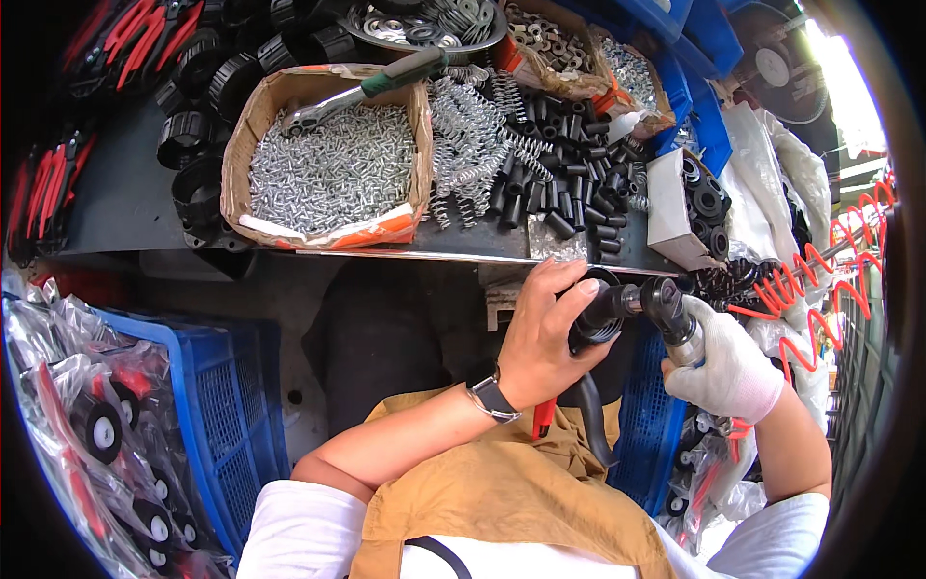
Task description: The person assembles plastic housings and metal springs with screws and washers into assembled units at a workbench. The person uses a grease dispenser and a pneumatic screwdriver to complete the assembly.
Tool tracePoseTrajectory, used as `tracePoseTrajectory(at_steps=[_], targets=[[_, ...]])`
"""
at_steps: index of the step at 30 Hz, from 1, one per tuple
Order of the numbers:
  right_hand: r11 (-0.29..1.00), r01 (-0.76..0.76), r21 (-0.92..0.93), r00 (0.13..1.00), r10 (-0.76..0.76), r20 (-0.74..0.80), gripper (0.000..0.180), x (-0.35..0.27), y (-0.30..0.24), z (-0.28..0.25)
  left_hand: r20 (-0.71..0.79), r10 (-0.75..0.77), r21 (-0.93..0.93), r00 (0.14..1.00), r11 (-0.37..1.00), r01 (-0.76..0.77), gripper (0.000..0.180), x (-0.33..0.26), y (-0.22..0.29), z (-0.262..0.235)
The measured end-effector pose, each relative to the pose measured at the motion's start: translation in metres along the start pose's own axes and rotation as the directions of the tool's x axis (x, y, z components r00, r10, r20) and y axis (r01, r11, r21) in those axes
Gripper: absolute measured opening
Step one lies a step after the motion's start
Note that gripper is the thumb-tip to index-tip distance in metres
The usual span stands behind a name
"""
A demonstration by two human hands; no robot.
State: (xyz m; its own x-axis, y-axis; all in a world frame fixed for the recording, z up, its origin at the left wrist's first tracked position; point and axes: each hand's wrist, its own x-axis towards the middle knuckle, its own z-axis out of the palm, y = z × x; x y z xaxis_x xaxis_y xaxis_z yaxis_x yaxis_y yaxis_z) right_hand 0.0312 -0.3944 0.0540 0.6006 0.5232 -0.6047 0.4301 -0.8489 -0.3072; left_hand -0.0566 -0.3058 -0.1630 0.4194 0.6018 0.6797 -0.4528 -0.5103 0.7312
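My left hand (pixel 547 338), bare with a dark-banded watch at the wrist, is closed around a black round plastic part (pixel 596 323) near the table's front edge. My right hand (pixel 723 362), in a white glove, grips an air ratchet wrench (pixel 683 338) by its metal body. The wrench's head points left, and its socket (pixel 629 300) meets the black part. Below my left hand hang a curved black handle (pixel 596 425) and a red piece (pixel 544 419); whether they join the black part is hidden.
On the dark table (pixel 116 207) stand a carton of small silver screws or rivets (pixel 328 169) with a green-handled ratchet (pixel 386 82) across it, loose springs (pixel 468 145) and black sleeves (pixel 569 183). Blue crates (pixel 227 386) flank my lap. A red coiled hose (pixel 801 280) hangs right.
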Motion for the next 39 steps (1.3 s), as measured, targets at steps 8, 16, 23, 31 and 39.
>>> tracePoseTrajectory(at_steps=[8, 16, 23, 31, 39], targets=[[0.992, 0.047, -0.119, 0.999, -0.046, 0.015, 0.046, 0.002, 0.002, -0.001, -0.016, 0.012, 0.019, 1.0, 1.0, -0.012, 0.101, -0.001, 0.001, -0.001], [0.998, 0.007, -0.06, 1.0, -0.006, 0.024, 0.045, 0.006, 0.001, 0.001, -0.046, 0.018, 0.014, 0.999, 1.0, -0.017, 0.102, -0.002, -0.001, 0.002], [0.965, 0.072, -0.251, 0.997, -0.066, 0.035, 0.041, 0.011, -0.009, -0.009, -0.044, 0.031, -0.009, 0.999, 0.999, -0.031, 0.105, -0.004, -0.003, 0.004], [0.986, 0.122, -0.117, 0.992, -0.125, -0.023, 0.038, 0.009, 0.011, 0.003, -0.046, -0.007, -0.077, 0.999, 0.997, 0.003, 0.11, -0.007, -0.001, 0.005], [0.952, 0.124, -0.279, 0.992, -0.124, 0.017, 0.036, 0.013, -0.006, -0.005, -0.082, 0.001, -0.055, 0.997, 0.998, -0.006, 0.11, -0.004, -0.001, 0.008]])
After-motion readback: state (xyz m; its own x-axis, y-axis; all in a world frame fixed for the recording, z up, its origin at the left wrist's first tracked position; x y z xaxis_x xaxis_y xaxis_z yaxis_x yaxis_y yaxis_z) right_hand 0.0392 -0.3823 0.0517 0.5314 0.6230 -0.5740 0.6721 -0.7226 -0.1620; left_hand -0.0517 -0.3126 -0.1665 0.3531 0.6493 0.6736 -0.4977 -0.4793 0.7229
